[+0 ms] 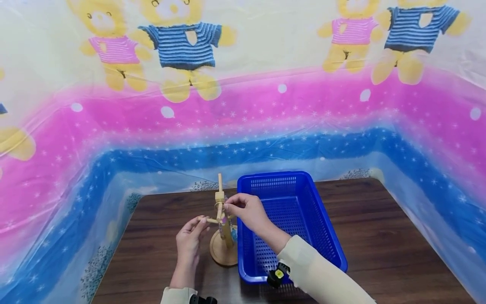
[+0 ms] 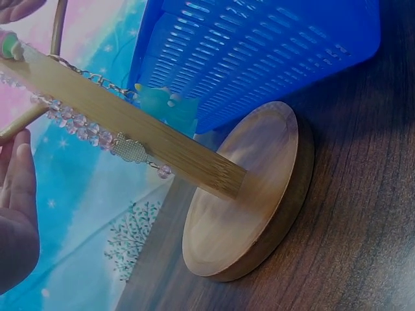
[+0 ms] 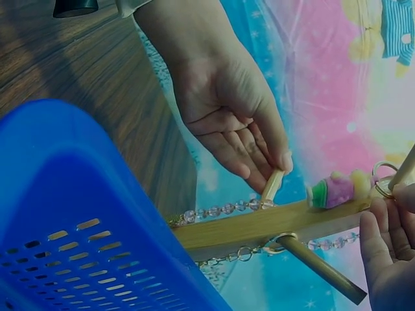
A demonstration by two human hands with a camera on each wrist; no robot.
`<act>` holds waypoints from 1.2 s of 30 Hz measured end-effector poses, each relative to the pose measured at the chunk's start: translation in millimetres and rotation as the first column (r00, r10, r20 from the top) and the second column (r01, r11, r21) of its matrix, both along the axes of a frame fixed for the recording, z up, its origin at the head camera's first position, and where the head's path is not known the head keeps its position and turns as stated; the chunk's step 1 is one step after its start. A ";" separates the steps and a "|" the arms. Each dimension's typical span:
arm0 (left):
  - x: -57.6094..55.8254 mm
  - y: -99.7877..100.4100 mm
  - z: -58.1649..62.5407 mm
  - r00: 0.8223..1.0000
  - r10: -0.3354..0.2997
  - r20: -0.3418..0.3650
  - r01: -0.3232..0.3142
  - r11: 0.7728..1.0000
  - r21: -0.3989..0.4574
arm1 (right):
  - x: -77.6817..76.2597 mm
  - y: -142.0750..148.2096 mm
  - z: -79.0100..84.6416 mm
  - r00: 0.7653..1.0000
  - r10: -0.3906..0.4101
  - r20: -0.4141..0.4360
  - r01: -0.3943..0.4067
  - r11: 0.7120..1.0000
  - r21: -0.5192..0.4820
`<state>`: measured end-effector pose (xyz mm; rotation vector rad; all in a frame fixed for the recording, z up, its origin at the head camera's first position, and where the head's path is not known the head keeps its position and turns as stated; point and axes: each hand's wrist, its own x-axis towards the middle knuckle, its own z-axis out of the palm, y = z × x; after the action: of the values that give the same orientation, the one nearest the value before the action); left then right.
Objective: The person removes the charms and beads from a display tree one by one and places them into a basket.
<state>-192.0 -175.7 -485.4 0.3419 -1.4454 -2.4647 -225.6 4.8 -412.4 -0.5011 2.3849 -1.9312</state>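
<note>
A wooden stand (image 1: pixel 228 238) with a round base (image 2: pixel 272 201) and side pegs stands upright on the table. My left hand (image 1: pixel 189 238) pinches the tip of one peg (image 3: pixel 272 186) between thumb and fingers. At an upper peg, my right hand (image 1: pixel 248 212) pinches the metal ring (image 3: pixel 382 188) of a keychain with a small purple, green and yellow figure (image 3: pixel 340 189), which lies against the post. A pink bead strand (image 2: pixel 81 126) with a pale bow-shaped charm (image 2: pixel 130 149) hangs along the post. Behind the post is a teal figure charm (image 2: pixel 165 109) on a chain.
Right beside the stand sits a blue perforated plastic basket (image 1: pixel 290 185), its left wall close to the round base. My right forearm passes over it. The dark wood table (image 1: pixel 379 236) extends to both sides, with a patterned cloth (image 1: pixel 265 114) hanging behind.
</note>
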 end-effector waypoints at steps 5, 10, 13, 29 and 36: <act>0.9 0.3 1.5 1.000 0.011 0.007 -0.011 1.000 -0.013 | 2.1 0.1 0.9 1.000 0.014 0.001 -0.014 1.000 0.000; 1.2 0.1 2.6 1.000 0.006 0.003 -0.005 1.000 -0.019 | 4.8 1.2 3.5 1.000 0.017 0.003 -0.017 1.000 0.002; 1.6 0.0 3.0 1.000 -0.006 -0.011 0.006 1.000 -0.030 | 6.6 2.2 5.0 1.000 0.024 0.007 -0.024 1.000 0.003; 0.8 1.2 2.5 0.999 -0.012 0.045 0.012 1.000 -0.010 | 15.0 6.2 8.8 0.999 0.031 0.022 -0.031 1.000 0.003; 2.3 1.7 2.8 0.998 -0.013 0.055 0.013 1.000 0.002 | 19.7 8.0 11.5 0.998 0.054 0.024 -0.054 0.999 0.002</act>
<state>-189.7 -174.0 -482.6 0.4045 -1.4722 -2.4855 -205.9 12.7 -400.9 -0.5334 2.3340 -1.9002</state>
